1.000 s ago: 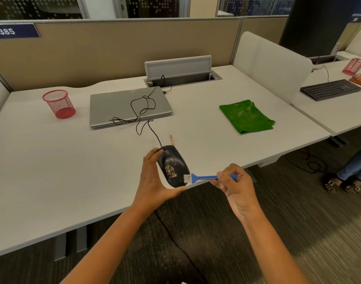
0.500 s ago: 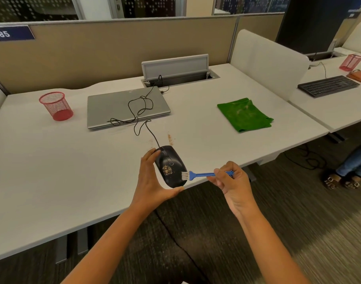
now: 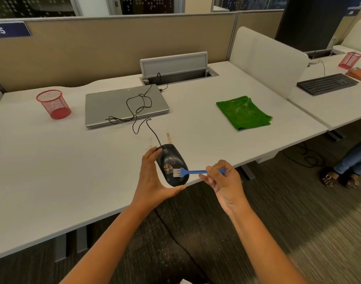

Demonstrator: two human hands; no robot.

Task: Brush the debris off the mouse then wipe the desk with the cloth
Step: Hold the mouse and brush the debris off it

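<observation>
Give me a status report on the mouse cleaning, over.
Left hand grips black corded mouse; right hand pinches small blue plastic brush. Bristles beside tan debris patch, not yet cleared. Green cloth untouched. Nothing obstructing.

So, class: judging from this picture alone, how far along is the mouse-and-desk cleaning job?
Done: nothing finished yet, though some crumbs already lie on the desk. In hand: the left hand holds the mouse while the right hand sets the blue brush beside the debris patch. Left: clearing that patch, then wiping with the green cloth, which lies untouched.
</observation>
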